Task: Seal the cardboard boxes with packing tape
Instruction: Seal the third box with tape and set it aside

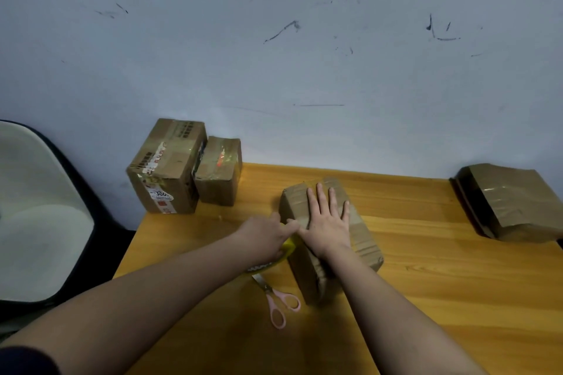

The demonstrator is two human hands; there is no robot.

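Table point(426, 298): orange wood, against scuffed pale wall point(274, 39).
Box point(362, 240): centre of table.
Right hand point(327, 219): flat, fingers straight, pressing box top.
Left hand point(268, 237): grips yellow tape roll point(288, 248) beside box.
Scissors point(277, 301): near, pink handles.
Far left: 2 boxes point(170, 167).
Far right: 1 parcel point(511, 204).

Wooden table point(426, 298), orange-brown grain, set against a scuffed pale wall. Lying directly on it:

- mid-table: a taped box point(359, 234)
- just left of that box: a yellow tape roll point(285, 253), partly hidden
- near edge: pink-handled scissors point(278, 301), touching or just under the roll
- far left corner: a big labelled box point(167, 167) with a small box point(219, 173) touching its right side
- far right: a flattened taped parcel point(515, 204)
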